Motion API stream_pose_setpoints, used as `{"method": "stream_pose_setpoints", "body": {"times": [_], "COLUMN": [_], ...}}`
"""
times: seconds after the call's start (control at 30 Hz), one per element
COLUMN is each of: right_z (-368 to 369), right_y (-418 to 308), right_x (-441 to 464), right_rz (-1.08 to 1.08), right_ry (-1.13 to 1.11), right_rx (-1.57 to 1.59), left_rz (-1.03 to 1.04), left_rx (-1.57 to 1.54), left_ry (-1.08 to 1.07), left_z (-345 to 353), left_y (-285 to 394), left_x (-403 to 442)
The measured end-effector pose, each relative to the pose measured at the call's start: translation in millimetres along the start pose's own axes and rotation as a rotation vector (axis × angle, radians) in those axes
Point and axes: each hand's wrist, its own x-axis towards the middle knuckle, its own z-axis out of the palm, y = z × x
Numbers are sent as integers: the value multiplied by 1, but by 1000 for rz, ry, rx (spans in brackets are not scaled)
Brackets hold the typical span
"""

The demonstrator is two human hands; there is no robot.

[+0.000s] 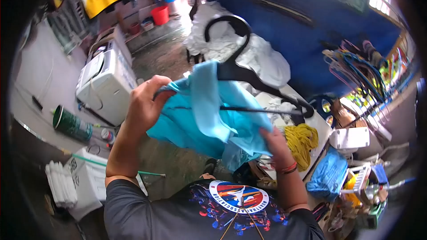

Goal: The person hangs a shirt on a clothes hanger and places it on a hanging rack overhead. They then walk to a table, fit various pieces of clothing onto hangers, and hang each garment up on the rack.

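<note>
While the left hand [149, 100] pinches a smooth, softly creased turquoise garment [178, 126] between thumb and fingers, that cloth hangs in front of the person, covering one arm of a rigid black hanger [233, 71] with a broad curved hook. The right hand [278, 149] touches the garment's other side, its fingers partly hidden, so I cannot tell whether they grip; near it sits a bunched mustard cloth [300, 144], and the dark shirt's round emblem [239, 197] reads "ASSOCIATION"
</note>
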Motion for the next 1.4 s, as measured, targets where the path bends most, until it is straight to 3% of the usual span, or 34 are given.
{"method": "stream_pose_setpoints", "body": {"times": [0.1, 0.27, 0.37, 0.5, 0.67, 0.73, 0.87, 0.97, 1.03, 1.1, 1.17, 1.23, 1.33, 1.4], "right_z": [11, 73, 103, 179, 243, 267, 278, 289, 295, 297, 290, 301, 320, 328], "right_y": [-45, -84, -83, -89, -88, -88, -84, -89, -111, -133, -130, -148, -143, -138], "right_x": [14, 97, 158, 209, 281, 304, 369, 395, 411, 434, 484, 526, 608, 651], "right_rz": [-88, -215, -445, -592, -421, -453, -347, -463, -567, -656, -819, -1000, -975, -1069], "right_ry": [-40, 106, 117, 160, 19, -94, -117, -50, -519, -955, -1023, -586, -624, -660], "right_rx": [600, 661, 270, -165, -553, -508, -379, -545, -601, -286, 36, -465, -690, -683], "left_rz": [-186, -115, -73, -62, -168, -196, -224, -266, -338, -422, -478, -462, -529, -503], "left_rx": [22, 186, 426, 632, 650, 638, 705, 709, 637, 499, 429, 420, 382, 441], "left_ry": [70, 166, 225, 291, 381, 405, 188, 142, 210, 245, 296, 335, 368, 344], "left_z": [-26, -71, -102, -143, -181, -187, -186, -175, -172, -173, -168, -165, -158, -149], "left_y": [-22, -76, -117, -168, -220, -247, -298, -338, -366, -383, -392, -407, -437, -464], "left_x": [-38, -65, -79, -85, -84, -78, -71, -56, -42, -24, 5, 31, 71, 92]}}
